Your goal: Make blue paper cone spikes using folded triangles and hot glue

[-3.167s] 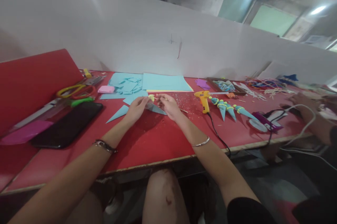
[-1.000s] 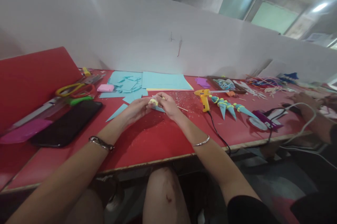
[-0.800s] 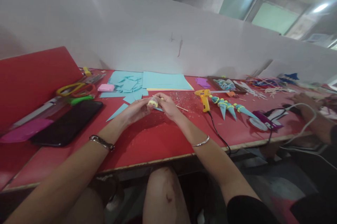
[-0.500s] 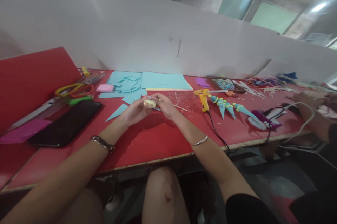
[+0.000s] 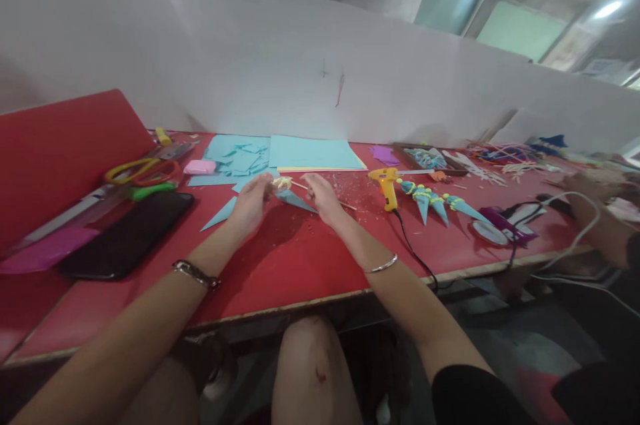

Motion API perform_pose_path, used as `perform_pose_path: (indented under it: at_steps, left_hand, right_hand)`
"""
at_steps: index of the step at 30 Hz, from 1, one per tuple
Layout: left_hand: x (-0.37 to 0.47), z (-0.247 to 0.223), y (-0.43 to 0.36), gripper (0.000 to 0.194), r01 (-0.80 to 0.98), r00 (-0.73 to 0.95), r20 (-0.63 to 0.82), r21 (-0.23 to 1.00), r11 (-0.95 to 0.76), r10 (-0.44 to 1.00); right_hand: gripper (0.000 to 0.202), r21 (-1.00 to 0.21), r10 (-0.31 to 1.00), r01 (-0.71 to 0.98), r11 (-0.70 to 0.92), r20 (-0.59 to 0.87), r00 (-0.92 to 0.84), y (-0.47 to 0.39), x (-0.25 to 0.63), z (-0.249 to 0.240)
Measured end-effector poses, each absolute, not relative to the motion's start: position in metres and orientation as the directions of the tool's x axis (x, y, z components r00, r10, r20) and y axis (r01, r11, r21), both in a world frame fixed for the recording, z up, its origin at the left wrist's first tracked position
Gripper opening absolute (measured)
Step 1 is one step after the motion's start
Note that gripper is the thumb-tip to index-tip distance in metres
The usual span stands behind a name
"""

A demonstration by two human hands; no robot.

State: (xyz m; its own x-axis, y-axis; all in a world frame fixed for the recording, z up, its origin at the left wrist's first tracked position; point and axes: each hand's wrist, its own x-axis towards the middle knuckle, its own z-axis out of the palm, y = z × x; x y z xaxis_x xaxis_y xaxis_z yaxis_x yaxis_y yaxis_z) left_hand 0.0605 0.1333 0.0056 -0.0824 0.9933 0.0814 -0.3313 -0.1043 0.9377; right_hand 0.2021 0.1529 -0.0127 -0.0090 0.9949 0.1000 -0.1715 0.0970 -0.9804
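Over the red table, my left hand is closed on a small pale yellow piece at its fingertips. My right hand is just to the right, its fingers bent inward; whether they pinch anything is too small to tell. A thin wooden stick runs behind my right hand, and part of it shows between the hands. Below the yellow piece lies a blue paper cone. Another blue cone lies left of my left hand.
A yellow glue gun with a black cord stands right of my hands, beside blue cones with yellow trim. A black phone and scissors lie left. Blue paper sheets lie behind. Another person's hand is far right.
My hands have moved apart and turned, my left hand slightly left and up. The yellow piece has shifted up, and the blue cone below it now shows more.
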Motion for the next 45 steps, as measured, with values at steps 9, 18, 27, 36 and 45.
perform_pose_path:
  at_steps: [9, 18, 27, 36, 45]
  left_hand:
    - [0.058, 0.0, 0.135, 0.025, -0.294, -0.149, 0.08, 0.948, -0.121, 0.986]
    - [0.067, 0.001, 0.125, 0.028, -0.256, -0.07, 0.115, 0.958, -0.129, 0.991]
    - [0.069, 0.003, 0.122, 0.033, -0.296, 0.062, 0.197, 0.94, -0.171, 0.978]
    - [0.068, -0.001, 0.125, 0.028, -0.315, 0.107, 0.142, 0.944, -0.102, 0.984]
    - [0.063, 0.002, 0.121, 0.024, 0.289, 0.215, 0.459, 0.813, -0.505, 0.862]
  right_hand:
    - [0.028, -0.701, 0.739, 0.288, 0.652, 0.673, -0.034, 0.121, 0.201, 0.012]
    - [0.025, -0.554, 0.679, 0.414, 0.723, 0.682, -0.272, 0.122, 0.197, 0.011]
    - [0.027, -0.691, 0.732, 0.243, 0.681, 0.65, -0.204, 0.136, 0.197, 0.0]
    - [0.035, -0.836, 0.836, 0.012, 0.549, 0.549, 0.014, 0.144, 0.2, -0.005]
    - [0.033, -0.843, 0.837, 0.041, 0.537, 0.525, -0.153, 0.138, 0.199, -0.001]
